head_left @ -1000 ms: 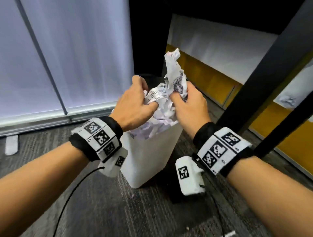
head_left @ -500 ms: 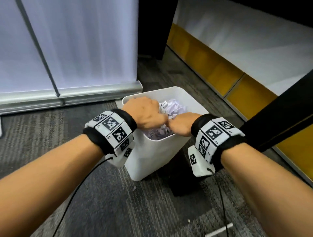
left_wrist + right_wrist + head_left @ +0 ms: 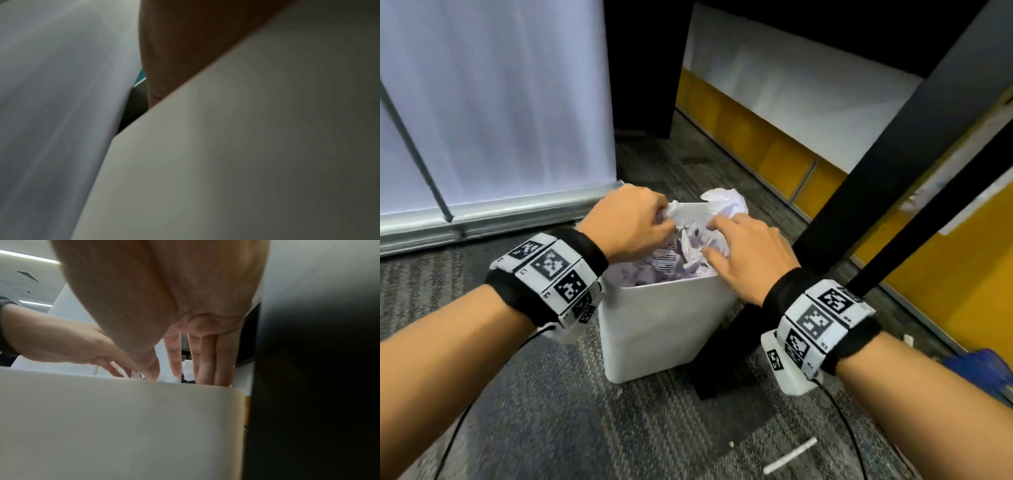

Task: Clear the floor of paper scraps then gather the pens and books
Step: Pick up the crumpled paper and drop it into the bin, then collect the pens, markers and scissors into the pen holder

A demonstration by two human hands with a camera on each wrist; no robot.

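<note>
A white bin (image 3: pixel 664 329) stands on the grey carpeted floor (image 3: pixel 558 421), filled to the rim with crumpled paper scraps (image 3: pixel 681 250), some printed with dark text; one white wad (image 3: pixel 724 202) pokes above the far rim. Both hands are over the bin's mouth. The left hand (image 3: pixel 628 222) has its fingers curled down into the heap at the left side, pinching a bit of the crumpled paper between fingertips and thumb. The right hand (image 3: pixel 748 255) lies flat on the paper at the right side, fingers straight and slightly spread, pressing on the heap and gripping nothing; the right wrist view shows those straight fingers (image 3: pixel 207 360) reaching down behind the bin's near wall (image 3: pixel 123 426), with the left hand (image 3: pixel 68 344) coming in from the other side. The left wrist view is mostly blocked by the bin's pale wall (image 3: pixel 257 154) and shows only a dim part of the palm. Both wrists carry bands with black-and-white square markers. A black desk leg (image 3: pixel 876 178) slants down just right of the bin to a dark foot on the carpet. On the floor near the bottom of the head view lies a thin white stick-like thing (image 3: pixel 789 455), too blurred to tell whether it is a pen, with a tiny white scrap (image 3: pixel 731 444) near it, and a blue thing (image 3: pixel 983 370) sits at the right edge, cut off by the frame
</note>
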